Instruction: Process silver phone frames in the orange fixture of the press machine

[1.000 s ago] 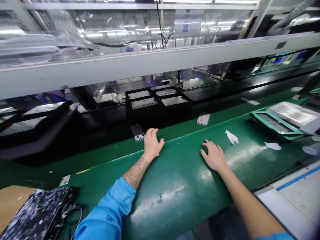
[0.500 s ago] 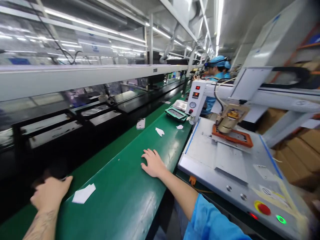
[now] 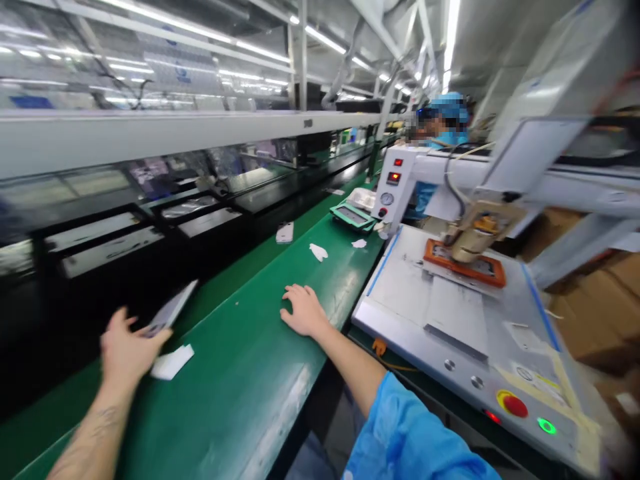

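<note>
A flat grey phone-like panel [image 3: 173, 308] is held tilted by my left hand [image 3: 129, 343], thumb and fingers at its near end, above the belt's edge. Just right of that hand lies a white paper piece [image 3: 173, 363] on the green surface [image 3: 225, 373]. My right hand [image 3: 304, 311] rests palm down on the green surface, fingers spread, holding nothing. Beyond it lie two small white pieces [image 3: 318, 252] [image 3: 359, 244]. Another flat phone-like part [image 3: 285, 233] sits on the darker green strip farther off.
To the right stands a machine [image 3: 400, 300] with an orange fixture [image 3: 465, 263] under its head and a red button [image 3: 515, 405]. A green-framed fixture [image 3: 353, 217] sits by its post. Black trays [image 3: 115, 248] line the left. A person in blue [image 3: 447, 120] is behind the machine.
My left hand has risen and moved right and forward, and the grey panel now shows in its grip. The machine's head has shifted slightly over the orange fixture. My right hand stays on the surface.
</note>
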A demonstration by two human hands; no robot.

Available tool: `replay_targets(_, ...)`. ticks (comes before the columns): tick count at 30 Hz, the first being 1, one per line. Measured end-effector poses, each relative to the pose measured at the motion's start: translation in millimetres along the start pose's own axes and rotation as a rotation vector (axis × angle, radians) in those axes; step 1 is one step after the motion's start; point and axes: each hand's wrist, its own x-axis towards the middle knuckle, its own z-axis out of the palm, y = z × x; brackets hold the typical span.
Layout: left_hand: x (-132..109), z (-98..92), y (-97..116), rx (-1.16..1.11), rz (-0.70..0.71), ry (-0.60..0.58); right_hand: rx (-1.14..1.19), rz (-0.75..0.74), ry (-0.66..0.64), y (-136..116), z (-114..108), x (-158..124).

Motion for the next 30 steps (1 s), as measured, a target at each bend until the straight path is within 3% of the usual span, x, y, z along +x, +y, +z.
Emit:
replay_targets(2,-35,13.7,19,-0.097,0.149,-0.125,0.037,-0.001,0.045,4,0,1)
replay_targets(4,-66,30.2,31,-0.196,0.444,-0.27,0.112,0.026,0.133,11,3,3)
replay_targets(7,-92,46.7,34,-0.202,0.573,-0.442,0.226,0.093,0.23,20,8,5)
replay_targets(15,-90,42.4,30,-0.219,0.592,-0.502,0.143,0.034,0.109,17,3,2)
replay_targets(30,-87,43.7,30,-0.301,0.524,-0.512,0.143,0.015,0.114,15,0,2)
